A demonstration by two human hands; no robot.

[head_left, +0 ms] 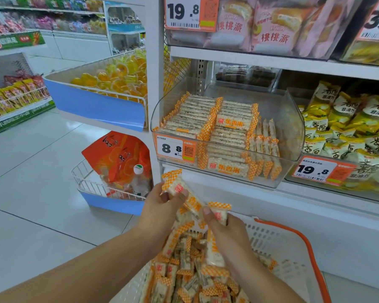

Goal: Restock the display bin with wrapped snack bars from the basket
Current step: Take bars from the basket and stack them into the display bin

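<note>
clear plastic display bin (pixel 291 119) part-filled; right end holds few. white plastic basket (pixel 278 241) full of orange-checked wrapped snack bars (pixel 184 274). left hand (pixel 162 204), right hand (pixel 225 228) each grip bars above basket.

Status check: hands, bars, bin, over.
Left hand grips one snack bar; right hand grips another bar, both above basket. Display bin part full, room at right. Nothing blocking.

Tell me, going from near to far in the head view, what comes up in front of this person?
Basket of loose snack bars → left hand and right hand, each gripping bars → clear display bin with stacked bars → pink packets on the shelf above.
</note>
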